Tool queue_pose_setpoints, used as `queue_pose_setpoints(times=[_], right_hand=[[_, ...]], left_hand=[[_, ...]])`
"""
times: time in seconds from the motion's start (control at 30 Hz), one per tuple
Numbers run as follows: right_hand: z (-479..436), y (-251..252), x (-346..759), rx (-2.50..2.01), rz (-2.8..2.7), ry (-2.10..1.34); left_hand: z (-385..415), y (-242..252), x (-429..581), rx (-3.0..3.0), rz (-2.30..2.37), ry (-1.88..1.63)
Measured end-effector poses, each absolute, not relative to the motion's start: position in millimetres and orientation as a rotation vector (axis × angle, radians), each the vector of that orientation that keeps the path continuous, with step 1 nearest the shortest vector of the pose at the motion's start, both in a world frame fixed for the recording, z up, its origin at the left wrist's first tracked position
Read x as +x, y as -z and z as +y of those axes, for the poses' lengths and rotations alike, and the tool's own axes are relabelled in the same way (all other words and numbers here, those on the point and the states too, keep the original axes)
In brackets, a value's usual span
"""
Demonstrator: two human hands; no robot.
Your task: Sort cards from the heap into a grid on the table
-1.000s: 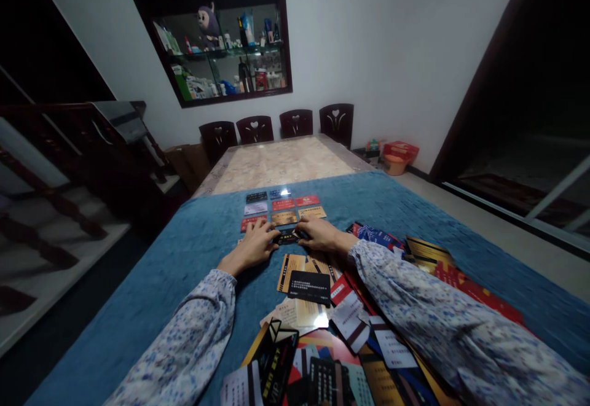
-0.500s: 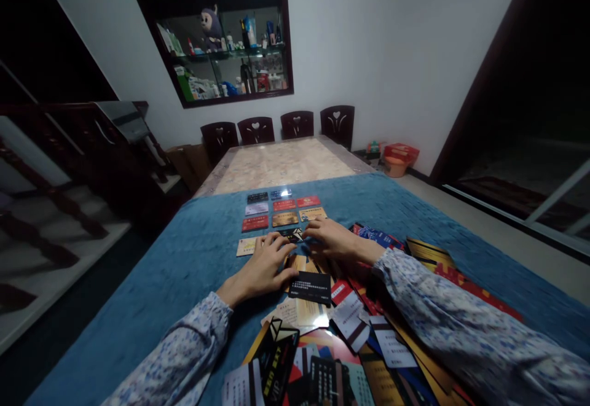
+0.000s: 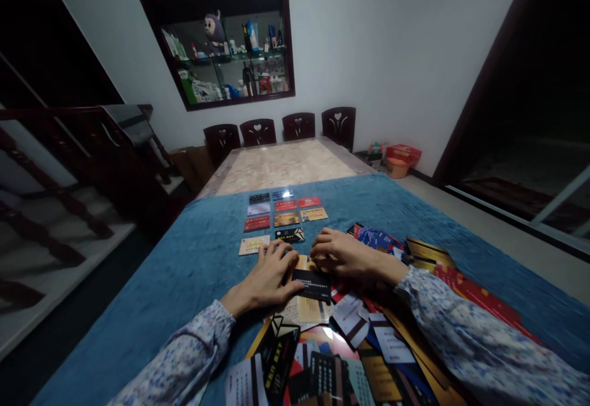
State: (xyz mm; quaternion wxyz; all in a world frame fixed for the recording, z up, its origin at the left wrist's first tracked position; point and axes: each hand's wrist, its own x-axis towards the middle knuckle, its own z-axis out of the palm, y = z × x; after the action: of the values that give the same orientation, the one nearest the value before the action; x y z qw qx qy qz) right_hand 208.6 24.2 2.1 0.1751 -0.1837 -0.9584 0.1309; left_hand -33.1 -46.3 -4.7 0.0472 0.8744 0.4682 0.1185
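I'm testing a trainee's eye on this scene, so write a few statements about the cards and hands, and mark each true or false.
1. The cloth under the cards is blue. True.
2. The left hand touches a black card. True.
3. The tidy rows of cards lie nearer the person than the loose heap. False: the rows lie beyond the hands, and the heap is nearer.
4. Six chairs stand at the table's far end. False: there are four.
5. The right hand is raised high above the table. False: it rests low on the cards.
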Motion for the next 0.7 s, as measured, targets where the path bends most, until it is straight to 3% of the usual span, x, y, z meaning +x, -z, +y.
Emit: queue_pose_setpoints(times=[0.7], right_hand=[[20,9,204,-0.416,-2.834,-0.334]], left_hand=[[-47,13,-35,2.74,1.356,-0.423]])
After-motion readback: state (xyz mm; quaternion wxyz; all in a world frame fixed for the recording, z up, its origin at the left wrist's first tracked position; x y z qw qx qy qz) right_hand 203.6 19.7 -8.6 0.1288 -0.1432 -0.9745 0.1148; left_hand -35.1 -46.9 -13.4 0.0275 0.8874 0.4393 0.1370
